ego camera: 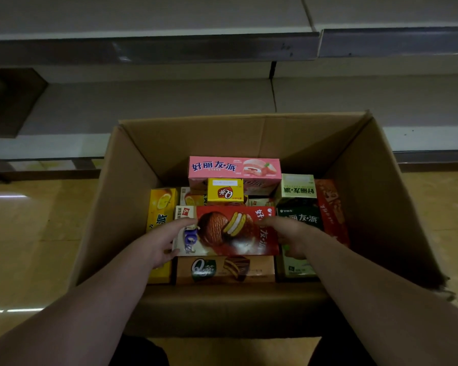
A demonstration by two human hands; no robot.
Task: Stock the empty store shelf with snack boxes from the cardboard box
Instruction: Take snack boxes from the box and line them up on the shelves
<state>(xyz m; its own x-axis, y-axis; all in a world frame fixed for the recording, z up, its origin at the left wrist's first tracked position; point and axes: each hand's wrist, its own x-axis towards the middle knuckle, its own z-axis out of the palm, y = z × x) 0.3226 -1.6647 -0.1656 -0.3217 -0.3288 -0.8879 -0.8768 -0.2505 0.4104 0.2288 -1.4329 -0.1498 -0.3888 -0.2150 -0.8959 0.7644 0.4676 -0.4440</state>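
An open cardboard box (354, 180) stands on the floor before bare grey shelves (156, 101). Several snack boxes lie inside it. On top lies a red chocolate-pie box (236, 231). My left hand (167, 241) grips its left end, thumb on top. My right hand (288, 236) grips its right end, its fingers hidden behind the box edge. Behind it sit a small yellow box (225, 190) and a pink strawberry-pie box (234, 169).
A green box (299, 207) and a red box (331, 212) stand at the right inside the carton, a yellow lemon box (160, 210) at the left, a brown box (225, 269) at the front. Glossy tan floor (37, 233) surrounds the carton.
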